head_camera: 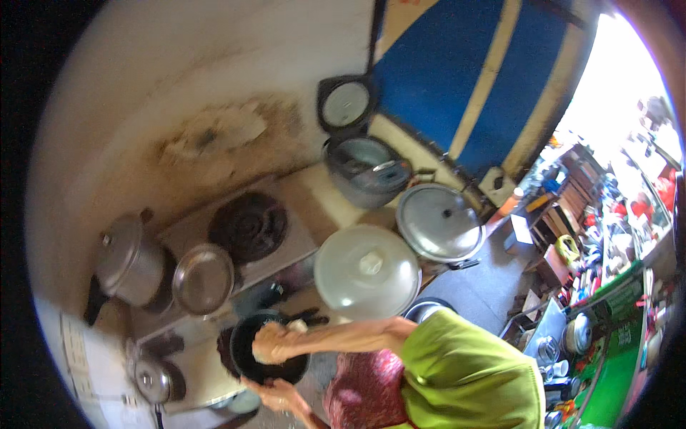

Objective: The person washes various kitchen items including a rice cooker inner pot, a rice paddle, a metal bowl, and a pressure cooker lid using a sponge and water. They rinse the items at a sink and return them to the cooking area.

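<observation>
A deep black pan (247,343) with a dark handle is tilted over the counter's front part, low in the picture. My left hand (276,396) supports it at its lower rim. Inside its opening is my right hand (276,343), fingers curled; a small pale thing (297,325) shows beside the wrist, and blur hides what the fingers hold. Just right of the pan sits a large pale domed lid (367,271) with a knob.
Behind stand a coil burner (249,226), a round metal dish (203,280) and a pressure cooker (131,263). A small lidded pot (153,379) is at lower left. Further right are a metal-lidded pot (439,221) and an open cooker (367,171). Cluttered shelves line the far right.
</observation>
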